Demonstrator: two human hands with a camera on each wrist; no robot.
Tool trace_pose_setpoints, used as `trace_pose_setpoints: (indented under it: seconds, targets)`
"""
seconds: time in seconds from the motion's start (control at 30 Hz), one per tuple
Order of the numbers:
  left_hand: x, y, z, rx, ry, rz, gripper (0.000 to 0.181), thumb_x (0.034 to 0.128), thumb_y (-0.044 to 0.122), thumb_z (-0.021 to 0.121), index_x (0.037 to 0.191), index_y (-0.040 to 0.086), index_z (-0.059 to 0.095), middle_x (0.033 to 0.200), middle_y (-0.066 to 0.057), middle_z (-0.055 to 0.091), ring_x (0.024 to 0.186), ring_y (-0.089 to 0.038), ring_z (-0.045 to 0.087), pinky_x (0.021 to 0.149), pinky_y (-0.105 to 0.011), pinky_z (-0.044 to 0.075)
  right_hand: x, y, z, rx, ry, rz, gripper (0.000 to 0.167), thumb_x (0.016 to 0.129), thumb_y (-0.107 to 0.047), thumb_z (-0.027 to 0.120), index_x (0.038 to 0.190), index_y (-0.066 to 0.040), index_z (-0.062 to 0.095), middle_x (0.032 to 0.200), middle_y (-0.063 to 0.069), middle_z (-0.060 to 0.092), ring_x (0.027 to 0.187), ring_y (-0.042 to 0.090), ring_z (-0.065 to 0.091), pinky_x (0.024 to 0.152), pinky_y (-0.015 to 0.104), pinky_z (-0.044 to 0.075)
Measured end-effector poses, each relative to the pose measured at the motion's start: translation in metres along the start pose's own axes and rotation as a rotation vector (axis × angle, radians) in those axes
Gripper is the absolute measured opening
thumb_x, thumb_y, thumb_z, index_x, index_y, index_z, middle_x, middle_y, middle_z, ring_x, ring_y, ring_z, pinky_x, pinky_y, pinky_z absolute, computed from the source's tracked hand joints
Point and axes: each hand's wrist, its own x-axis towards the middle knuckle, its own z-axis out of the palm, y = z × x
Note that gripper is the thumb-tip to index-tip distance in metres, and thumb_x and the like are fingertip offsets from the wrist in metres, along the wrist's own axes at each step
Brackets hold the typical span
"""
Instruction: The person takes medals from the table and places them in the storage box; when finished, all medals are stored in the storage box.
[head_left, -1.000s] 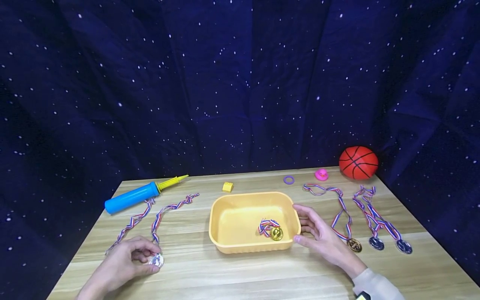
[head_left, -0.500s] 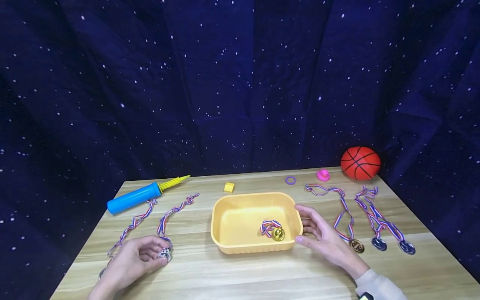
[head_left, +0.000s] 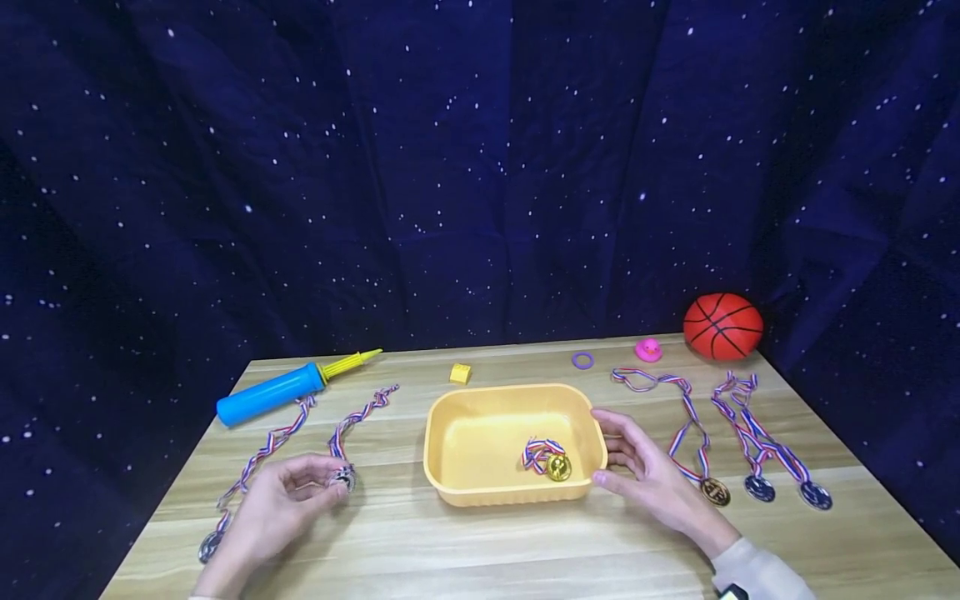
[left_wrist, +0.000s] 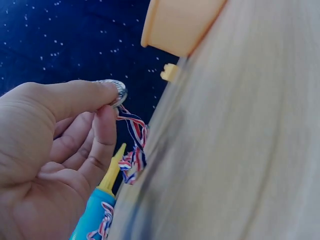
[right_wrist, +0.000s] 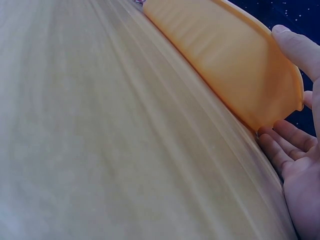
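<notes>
My left hand [head_left: 279, 507] pinches a silver medal [head_left: 343, 477] between thumb and fingertips, just above the table at the left. The medal's striped ribbon [left_wrist: 137, 131] trails away, hanging behind the fingers in the left wrist view. At the centre stands a yellow plastic tub [head_left: 510, 497], and inside it lies a gold medal [head_left: 558, 467] with a bunched ribbon. My right hand [head_left: 651, 479] rests against the tub's right end from outside, thumb at the near corner of the rim. In the right wrist view its fingers [right_wrist: 287, 142] lie loosely extended along the tub's wall.
Left: another silver medal [head_left: 211, 546], partly behind my wrist, and a blue pump [head_left: 270, 395]. Right: a bronze-coloured medal [head_left: 715, 492] and two silver medals [head_left: 815, 495]. Toward the back: a yellow block [head_left: 461, 373], purple ring [head_left: 582, 360], pink duck [head_left: 648, 350] and red ball [head_left: 723, 327].
My left hand has lifted the silver medal and shifted right and away from me, its ribbon following. Another silver medal has come into sight behind the wrist. The right hand stays at the tub.
</notes>
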Motion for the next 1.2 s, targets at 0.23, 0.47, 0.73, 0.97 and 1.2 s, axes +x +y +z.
trace_pose_setpoints:
  seconds: [0.23, 0.47, 0.73, 0.97, 1.2]
  targets:
    - [0.004, 0.012, -0.001, -0.023, 0.070, 0.037, 0.031, 0.0921, 0.009, 0.092, 0.120, 0.002, 0.081, 0.105, -0.009, 0.083, 0.096, -0.009, 0.079, 0.089, -0.020, 0.065, 0.000, 0.000, 0.000, -0.001, 0.002, 0.010, 0.080, 0.100, 0.002, 0.078, 0.169, -0.005, 0.038, 0.154, 0.030, 0.054, 0.130, 0.033, 0.065, 0.112, 0.023, 0.054]
    - [0.015, 0.026, -0.001, -0.065, 0.060, 0.079, 0.035, 0.0920, 0.005, 0.092, 0.123, -0.004, 0.078, 0.107, -0.008, 0.083, 0.097, -0.008, 0.079, 0.089, -0.022, 0.065, 0.000, 0.001, -0.001, 0.008, 0.000, 0.004, 0.079, 0.101, 0.003, 0.077, 0.169, -0.004, 0.038, 0.155, 0.029, 0.053, 0.130, 0.030, 0.066, 0.112, 0.023, 0.055]
    - [0.034, 0.053, 0.000, -0.092, 0.074, 0.133, 0.032, 0.0931, 0.005, 0.091, 0.122, -0.002, 0.078, 0.105, -0.004, 0.082, 0.096, -0.007, 0.078, 0.087, -0.022, 0.066, 0.000, 0.001, -0.001, 0.011, -0.001, 0.006, 0.079, 0.101, 0.003, 0.077, 0.169, -0.006, 0.038, 0.155, 0.028, 0.054, 0.129, 0.026, 0.066, 0.111, 0.024, 0.055]
    - [0.056, 0.076, -0.001, -0.087, 0.086, 0.226, 0.028, 0.0941, 0.004, 0.090, 0.120, -0.001, 0.079, 0.107, -0.009, 0.082, 0.096, -0.008, 0.078, 0.086, -0.022, 0.066, 0.000, 0.002, -0.001, 0.013, -0.003, 0.007, 0.079, 0.101, 0.002, 0.077, 0.169, -0.006, 0.038, 0.156, 0.027, 0.054, 0.129, 0.025, 0.066, 0.112, 0.024, 0.055]
    - [0.078, 0.098, -0.005, -0.098, 0.125, 0.280, 0.029, 0.0946, 0.005, 0.090, 0.121, -0.001, 0.079, 0.102, -0.001, 0.081, 0.092, -0.007, 0.077, 0.084, -0.020, 0.065, 0.000, 0.002, -0.002, 0.014, -0.006, 0.003, 0.079, 0.101, 0.002, 0.077, 0.169, -0.006, 0.037, 0.155, 0.027, 0.054, 0.129, 0.025, 0.066, 0.112, 0.025, 0.055]
